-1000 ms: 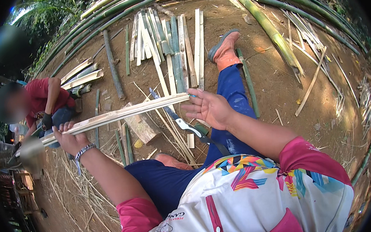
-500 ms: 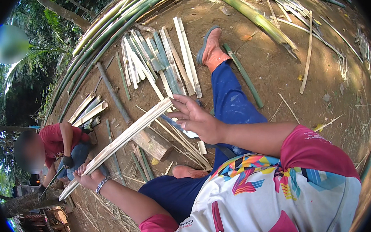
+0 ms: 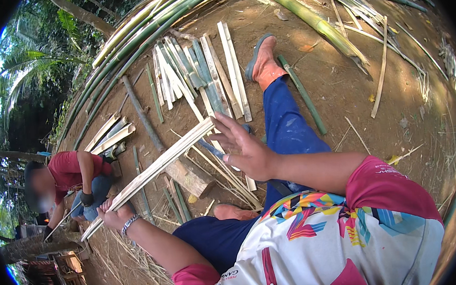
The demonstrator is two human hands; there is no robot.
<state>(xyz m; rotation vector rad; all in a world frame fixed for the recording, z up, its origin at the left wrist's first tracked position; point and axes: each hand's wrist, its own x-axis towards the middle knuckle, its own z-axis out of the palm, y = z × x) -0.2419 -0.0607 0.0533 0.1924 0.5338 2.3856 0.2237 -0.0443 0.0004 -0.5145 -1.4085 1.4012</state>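
Observation:
A bundle of pale split bamboo strips (image 3: 158,169) slants across in front of me, its far end to the right and raised. My left hand (image 3: 117,214) is wrapped round the bundle near its lower left end. At the other end, my right hand (image 3: 247,150) has its fingers stretched out, with the palm side against or very close to the strip ends. Below the bundle lies a cut log (image 3: 190,177). Part of a blue-handled tool (image 3: 211,148) shows beside my right hand, its rest hidden.
Split bamboo pieces (image 3: 201,75) lie in a pile ahead, with long green bamboo poles (image 3: 140,47) behind. A cracked pole (image 3: 309,18) and loose strips (image 3: 380,69) are to the right. At left, a person (image 3: 80,173) in a red shirt bends over a log (image 3: 38,247).
The lower left end of the bundle has shifted slightly right and up with my left hand. My right hand stays at the other end, fingers still stretched. The view has shifted slightly.

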